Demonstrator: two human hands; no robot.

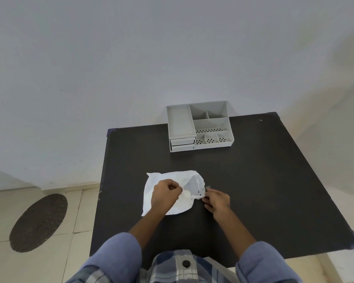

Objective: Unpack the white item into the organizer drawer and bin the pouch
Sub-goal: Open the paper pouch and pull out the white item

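Head view: pouch (153, 193) lies on the near surface (264, 180), mouth open to the right. Left hand (165, 194) pinches its top layer, right hand (217, 201) grips the torn edge. Step: opening. White item not visible, presumably inside. Next: pull it out, then open a drawer of the far organizer (199, 127).

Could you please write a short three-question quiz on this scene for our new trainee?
1. True or false: the organizer stands at the table's far edge, against the wall.
2. Which hand pinches the torn right-hand edge of the white pouch?
A. left hand
B. right hand
C. neither
3. Fill in: the organizer's two small drawers sit at its front ____ corner, as the camera sees it.

Key:
1. True.
2. B; the left hand grips the pouch nearer its middle.
3. Left; both look closed or nearly so.
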